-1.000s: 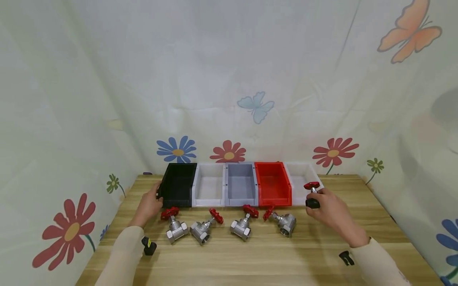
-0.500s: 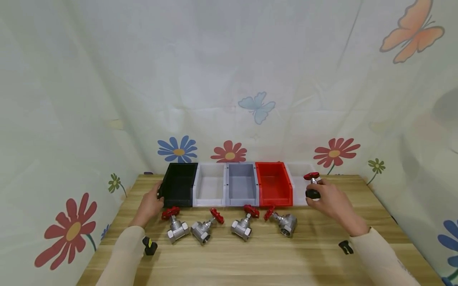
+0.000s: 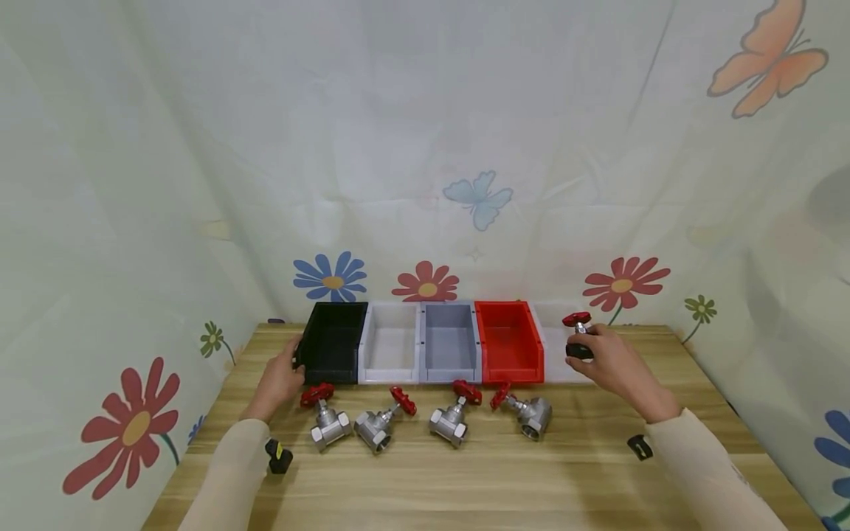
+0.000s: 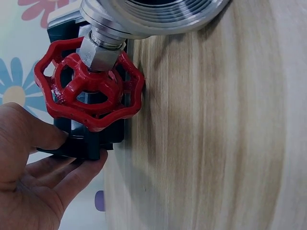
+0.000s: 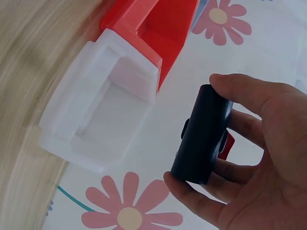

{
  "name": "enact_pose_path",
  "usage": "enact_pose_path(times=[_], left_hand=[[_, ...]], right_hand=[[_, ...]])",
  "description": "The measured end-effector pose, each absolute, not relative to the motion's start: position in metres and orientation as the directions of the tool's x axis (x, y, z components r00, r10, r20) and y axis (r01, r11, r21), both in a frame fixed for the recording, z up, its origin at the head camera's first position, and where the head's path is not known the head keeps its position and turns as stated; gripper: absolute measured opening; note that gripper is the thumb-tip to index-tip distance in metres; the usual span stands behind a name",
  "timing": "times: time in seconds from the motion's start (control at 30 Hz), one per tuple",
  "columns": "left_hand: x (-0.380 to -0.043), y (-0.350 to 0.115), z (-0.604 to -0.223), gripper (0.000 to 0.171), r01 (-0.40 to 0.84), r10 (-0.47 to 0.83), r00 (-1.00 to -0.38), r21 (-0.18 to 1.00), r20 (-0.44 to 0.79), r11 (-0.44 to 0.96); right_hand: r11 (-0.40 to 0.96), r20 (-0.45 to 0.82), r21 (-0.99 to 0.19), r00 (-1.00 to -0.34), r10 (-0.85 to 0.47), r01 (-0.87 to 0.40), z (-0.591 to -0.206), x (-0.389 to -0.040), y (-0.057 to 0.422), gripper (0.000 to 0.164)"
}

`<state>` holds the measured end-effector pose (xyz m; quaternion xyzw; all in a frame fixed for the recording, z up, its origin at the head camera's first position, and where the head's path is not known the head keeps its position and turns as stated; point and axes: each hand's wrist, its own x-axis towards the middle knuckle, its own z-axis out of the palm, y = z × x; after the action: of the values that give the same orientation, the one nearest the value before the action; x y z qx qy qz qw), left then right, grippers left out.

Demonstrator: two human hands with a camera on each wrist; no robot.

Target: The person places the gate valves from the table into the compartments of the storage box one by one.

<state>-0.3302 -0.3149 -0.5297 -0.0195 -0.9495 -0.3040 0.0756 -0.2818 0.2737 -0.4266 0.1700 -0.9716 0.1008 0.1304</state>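
My right hand [image 3: 617, 365] holds a valve [image 3: 579, 349] with a black body and a red handwheel, over the rightmost white bin [image 3: 556, 324]. In the right wrist view, the thumb and fingertips pinch the ends of its black cylindrical body [image 5: 201, 136]; a bit of red shows behind. On the left, my left hand [image 3: 279, 380] grips the outer side wall of the black bin [image 3: 332, 369]. The left wrist view has its thumb on one side of that wall and fingers on the other, behind a red handwheel [image 4: 91, 91].
Several steel valves with red handwheels lie before the bins, among them one at left [image 3: 327, 425] and one at right [image 3: 531, 414]. Between the end bins stand a white bin [image 3: 389, 374], a grey bin [image 3: 449, 374] and a red bin [image 3: 510, 374]. Behind hangs a flowered curtain [image 3: 398, 147].
My right hand has moved slightly up in the head view, farther over the rightmost white bin, with the valve still held. My left hand stays on the black bin.
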Motion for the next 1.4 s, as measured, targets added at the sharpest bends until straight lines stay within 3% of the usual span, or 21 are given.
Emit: enact_pose_path(times=[0.53,1.4], left_hand=[[-0.329,-0.317,-0.53,0.066,0.104,0.006,-0.985,0.559,0.174,0.822],[-0.326,-0.315,-0.528,0.066,0.095,0.009,-0.988,0.57,0.151,0.816]], right_hand=[[0.922,0.272,-0.186,-0.919,-0.285,-0.341,-0.433,-0.31,0.277,0.035],[0.924,0.223,-0.203,-0.934,-0.277,-0.323,-0.477,-0.347,0.28,0.033]])
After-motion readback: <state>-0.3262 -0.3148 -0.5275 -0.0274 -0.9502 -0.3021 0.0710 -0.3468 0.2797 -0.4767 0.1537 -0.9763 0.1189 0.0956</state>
